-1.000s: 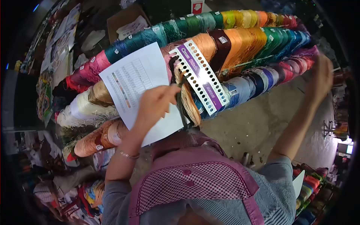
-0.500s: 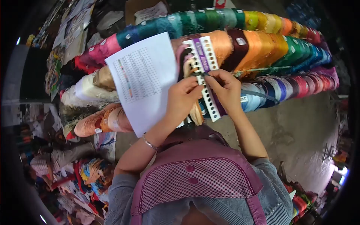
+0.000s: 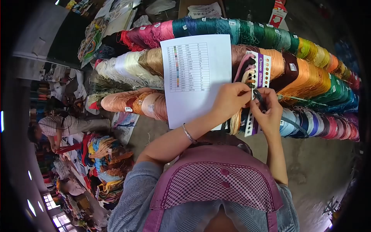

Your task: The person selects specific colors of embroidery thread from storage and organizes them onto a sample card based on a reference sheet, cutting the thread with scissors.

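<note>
A white and purple punched thread card [image 3: 264, 73] is held upright in front of me, with pink, black, peach and brown thread [image 3: 245, 66] looped along its left edge. My left hand [image 3: 232, 98] is closed, thumb and forefinger pinching the card's left edge by the holes. My right hand [image 3: 269, 112] is closed at the card's right side, pinching a dark grey thread [image 3: 260, 101] close to the holes. The fingers partly cover where this thread meets the card. A printed paper sheet [image 3: 189, 104] with a number table lies left of the card, behind my left forearm.
Rows of wound thread [image 3: 309, 83] in many colours run across behind the card and paper. Blue-grey strands [image 3: 295, 125] hang over the nearest row at right. At left, another person [image 3: 58, 125] bends by a heap of coloured skeins [image 3: 104, 154]. A cardboard box [image 3: 183, 9] stands at the back.
My view has swung left, so the hands, card and thread rows appear farther right. The paper sheet looks straighter. A dark thread now shows clearly at my right fingers.
</note>
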Action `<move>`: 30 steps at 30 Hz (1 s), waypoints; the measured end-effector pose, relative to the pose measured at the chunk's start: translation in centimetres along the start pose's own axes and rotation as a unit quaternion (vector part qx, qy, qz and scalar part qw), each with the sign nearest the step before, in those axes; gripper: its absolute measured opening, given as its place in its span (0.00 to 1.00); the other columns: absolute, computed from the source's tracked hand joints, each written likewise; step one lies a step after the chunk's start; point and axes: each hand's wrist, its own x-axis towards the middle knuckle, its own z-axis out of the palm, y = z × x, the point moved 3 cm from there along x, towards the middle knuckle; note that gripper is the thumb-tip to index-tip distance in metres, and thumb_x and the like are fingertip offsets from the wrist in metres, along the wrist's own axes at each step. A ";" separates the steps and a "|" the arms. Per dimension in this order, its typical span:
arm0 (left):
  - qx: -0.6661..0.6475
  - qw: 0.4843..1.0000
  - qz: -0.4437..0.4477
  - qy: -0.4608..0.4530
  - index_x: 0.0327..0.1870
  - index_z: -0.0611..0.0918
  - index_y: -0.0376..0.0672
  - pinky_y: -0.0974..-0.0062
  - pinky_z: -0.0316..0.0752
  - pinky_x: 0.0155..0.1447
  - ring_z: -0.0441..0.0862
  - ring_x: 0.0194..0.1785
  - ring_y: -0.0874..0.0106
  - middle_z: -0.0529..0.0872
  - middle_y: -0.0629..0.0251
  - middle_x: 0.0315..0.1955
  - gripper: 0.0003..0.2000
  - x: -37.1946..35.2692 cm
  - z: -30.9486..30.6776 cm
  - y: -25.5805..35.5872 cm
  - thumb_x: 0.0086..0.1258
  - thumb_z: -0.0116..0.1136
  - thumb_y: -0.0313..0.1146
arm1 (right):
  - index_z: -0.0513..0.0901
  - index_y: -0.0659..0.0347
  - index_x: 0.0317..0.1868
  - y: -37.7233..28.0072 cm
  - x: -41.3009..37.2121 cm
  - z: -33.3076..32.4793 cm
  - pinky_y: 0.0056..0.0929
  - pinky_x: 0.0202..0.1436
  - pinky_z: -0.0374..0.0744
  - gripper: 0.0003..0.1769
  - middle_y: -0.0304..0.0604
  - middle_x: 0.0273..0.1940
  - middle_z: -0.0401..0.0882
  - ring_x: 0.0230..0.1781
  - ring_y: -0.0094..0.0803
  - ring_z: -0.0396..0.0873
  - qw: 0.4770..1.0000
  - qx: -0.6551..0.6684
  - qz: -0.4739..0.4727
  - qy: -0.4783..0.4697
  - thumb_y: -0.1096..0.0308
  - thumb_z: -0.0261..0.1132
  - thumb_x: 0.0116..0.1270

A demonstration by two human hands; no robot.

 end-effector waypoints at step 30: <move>0.035 0.973 0.213 -0.084 0.36 0.75 0.36 0.83 0.66 0.33 0.68 0.32 0.85 0.69 0.71 0.36 0.07 -1.9 0.8 1.4 0.64 0.63 0.21 | 0.77 0.67 0.49 3.3 -0.6 -3.3 0.16 0.42 0.72 0.10 0.34 0.39 0.80 0.37 0.16 0.74 0.977 0.164 0.137 -0.011 0.70 0.59 0.73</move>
